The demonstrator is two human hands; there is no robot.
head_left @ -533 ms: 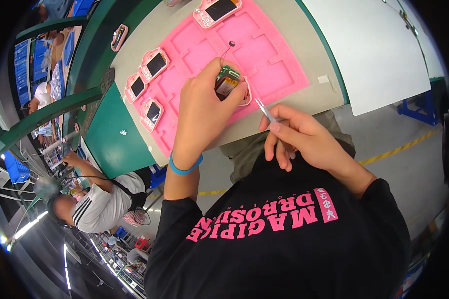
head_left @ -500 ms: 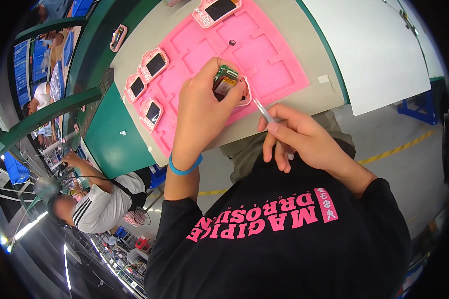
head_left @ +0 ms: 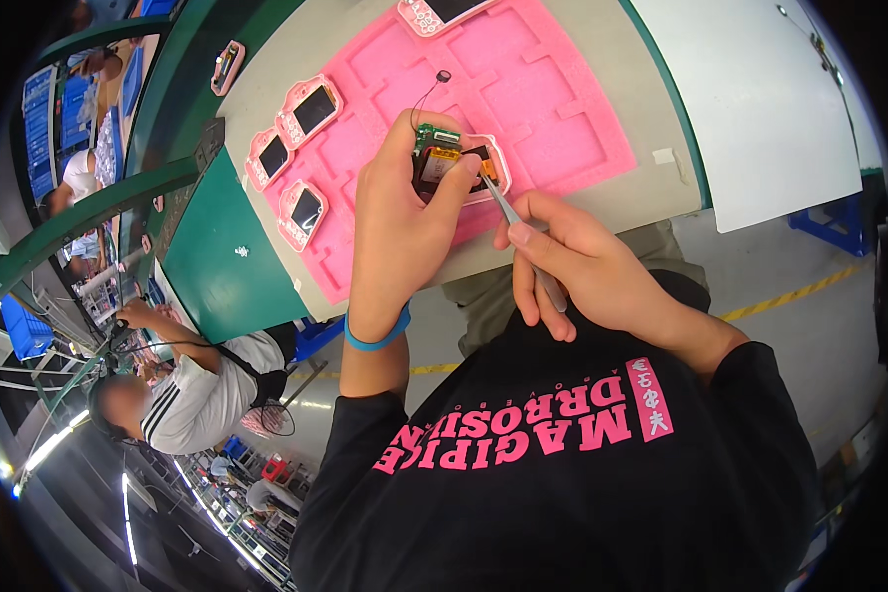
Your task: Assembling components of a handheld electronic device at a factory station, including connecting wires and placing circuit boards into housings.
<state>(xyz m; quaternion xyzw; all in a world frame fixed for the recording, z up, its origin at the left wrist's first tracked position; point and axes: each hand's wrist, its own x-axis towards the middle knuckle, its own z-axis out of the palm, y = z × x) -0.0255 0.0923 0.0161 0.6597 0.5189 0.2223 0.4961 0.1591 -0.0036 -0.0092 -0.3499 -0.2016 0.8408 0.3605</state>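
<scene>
My left hand is closed around a small electronic assembly above the pink foam tray. In its grasp show a green circuit board and a silver and yellow battery. A pink shell surrounds the right side of the assembly; my fingers hide how they join. From the board a thin wire leads to a small round black part. My right hand grips metal tweezers, their tips at an orange flex cable beside my left thumb.
Several pink handheld consoles with dark screens lie about the tray, among them one console at the left. Another pink piece rests near the table's far-left edge. A co-worker in a white shirt is at the left. A white board stands right.
The tweezers' tips have come up and left to the orange flex cable in the assembly. More of the shell and battery now shows under my left hand.
</scene>
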